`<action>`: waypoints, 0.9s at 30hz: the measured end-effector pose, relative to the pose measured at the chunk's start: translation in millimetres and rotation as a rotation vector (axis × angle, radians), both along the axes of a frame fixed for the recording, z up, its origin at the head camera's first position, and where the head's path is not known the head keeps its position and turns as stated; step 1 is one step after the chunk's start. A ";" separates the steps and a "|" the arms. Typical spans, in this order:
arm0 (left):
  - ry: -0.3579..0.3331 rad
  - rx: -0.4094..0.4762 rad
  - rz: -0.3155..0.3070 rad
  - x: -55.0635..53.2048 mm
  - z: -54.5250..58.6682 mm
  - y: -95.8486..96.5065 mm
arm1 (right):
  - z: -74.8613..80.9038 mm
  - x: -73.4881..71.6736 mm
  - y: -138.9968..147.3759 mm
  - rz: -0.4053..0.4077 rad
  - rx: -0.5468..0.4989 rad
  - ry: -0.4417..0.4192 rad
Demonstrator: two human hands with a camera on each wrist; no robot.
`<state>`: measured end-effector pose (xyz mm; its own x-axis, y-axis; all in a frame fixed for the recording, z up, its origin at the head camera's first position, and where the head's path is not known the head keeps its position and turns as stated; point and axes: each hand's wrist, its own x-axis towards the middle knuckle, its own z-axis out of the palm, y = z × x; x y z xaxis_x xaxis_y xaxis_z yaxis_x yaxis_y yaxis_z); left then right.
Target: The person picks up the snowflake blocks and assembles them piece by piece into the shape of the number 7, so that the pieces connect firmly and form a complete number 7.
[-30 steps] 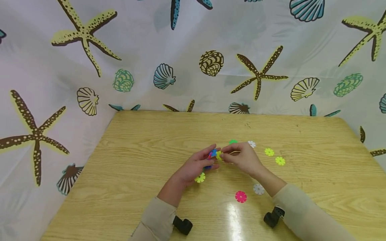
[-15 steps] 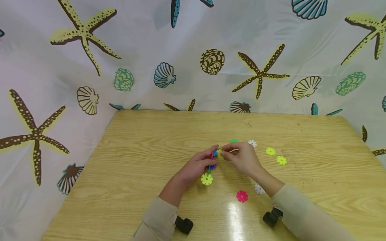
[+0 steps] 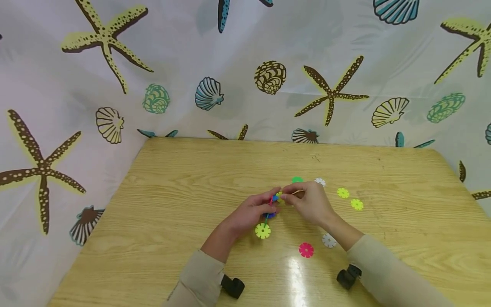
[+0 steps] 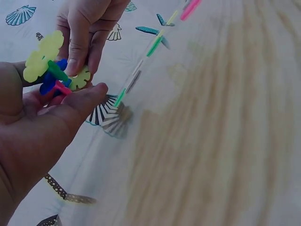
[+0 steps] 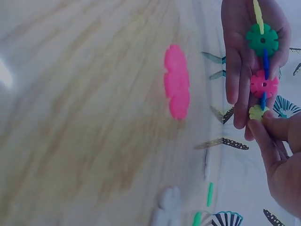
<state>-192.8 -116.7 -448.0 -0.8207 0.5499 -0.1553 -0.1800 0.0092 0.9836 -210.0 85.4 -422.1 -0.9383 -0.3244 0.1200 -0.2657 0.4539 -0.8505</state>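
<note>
A chain of slotted plastic snowflake discs hangs between the hands, raised off the table. My left hand [image 3: 248, 214] holds it, thumb across the near side and fingers behind. The right wrist view shows its row: a yellow disc [image 5: 258, 16] edge-on, a green disc [image 5: 254, 43], a blue disc [image 5: 266, 66] edge-on, a pink disc [image 5: 258, 86], another blue disc [image 5: 263, 100], and a small yellow disc [image 5: 256, 112] at the end. My right hand [image 3: 312, 204] pinches that end disc between thumb and index finger. The opposite yellow disc [image 3: 262, 230] dangles below the left hand.
Loose discs lie on the wooden table [image 3: 184, 183]: a pink one [image 3: 306, 250] and a white one [image 3: 329, 240] in front of the right forearm, two yellow ones [image 3: 343, 192] to the right, a green one [image 3: 297, 180] and another white one [image 3: 320, 182] behind the right hand.
The chain has turned in the left hand, so its lower yellow disc and the green disc now show below the palm. The right hand stays at the end disc with little movement.
</note>
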 end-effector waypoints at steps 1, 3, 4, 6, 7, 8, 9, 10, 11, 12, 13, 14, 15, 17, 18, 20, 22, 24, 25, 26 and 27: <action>0.001 0.011 -0.008 0.2 0.4 0.7 | 0.6 -0.1 1.3 0.003 0.008 0.001; -0.001 0.034 -0.017 0.7 0.2 2.7 | 1.6 -1.0 3.5 0.003 0.016 0.001; -0.006 0.048 -0.020 1.1 0.0 4.0 | 1.3 -1.4 4.4 0.001 0.016 0.005; -0.015 0.072 -0.017 2.2 -0.8 6.0 | 1.0 -2.2 5.3 -0.008 0.005 0.003; -0.020 0.090 -0.012 2.5 -1.4 7.0 | 0.5 -2.6 5.6 -0.014 -0.001 0.006; -0.029 0.111 -0.008 2.8 -1.9 7.8 | 0.2 -3.1 5.4 -0.018 -0.002 0.014; -0.037 0.134 -0.005 2.9 -2.3 8.3 | -0.2 -3.4 5.3 -0.024 -0.001 0.023; -0.037 0.156 -0.010 2.7 -2.6 8.7 | 0.0 -3.5 5.0 -0.030 0.000 0.031; -0.032 0.170 -0.009 2.6 -2.6 8.9 | 0.5 -3.8 4.7 -0.036 0.003 0.032; -0.031 0.183 -0.009 2.4 -2.5 9.3 | 0.9 -4.1 4.4 -0.040 0.006 0.037; -0.032 0.188 -0.005 1.9 -2.2 9.7 | 1.4 -4.6 4.2 -0.041 0.006 0.039; -0.032 0.188 0.000 1.6 -1.9 10.1 | 2.0 -5.0 3.9 -0.043 0.005 0.037; -0.034 0.183 0.004 1.3 -1.6 10.5 | 2.3 -5.4 3.8 -0.044 -0.001 0.031; -0.037 0.172 0.018 1.0 -0.5 11.1 | 2.6 -5.8 4.2 -0.038 -0.009 0.019; -0.049 0.172 0.028 1.0 0.1 11.4 | 2.5 -6.0 4.6 -0.034 -0.016 0.015; -0.068 0.169 0.056 1.2 1.4 11.6 | 2.7 -6.1 5.7 -0.029 -0.028 0.003; -0.095 0.162 0.090 1.7 2.8 11.1 | 3.1 -5.9 7.0 -0.021 -0.042 -0.007; -0.132 0.160 0.125 1.8 3.9 10.0 | 3.1 -6.1 8.7 -0.012 -0.054 -0.019; -0.142 0.155 0.136 1.6 4.1 9.3 | 3.2 -6.3 9.4 -0.009 -0.056 -0.028; -0.148 0.152 0.146 1.2 4.2 8.4 | 3.1 -6.6 10.4 -0.004 -0.058 -0.037; -0.154 0.150 0.152 0.9 4.6 7.5 | 2.8 -7.1 11.3 -0.001 -0.056 -0.044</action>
<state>-191.9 -109.1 -443.4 -0.8686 0.4483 -0.2113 -0.3161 -0.1729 0.9328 -217.1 96.7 -419.2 -0.9435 -0.3170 0.0968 -0.2272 0.4058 -0.8853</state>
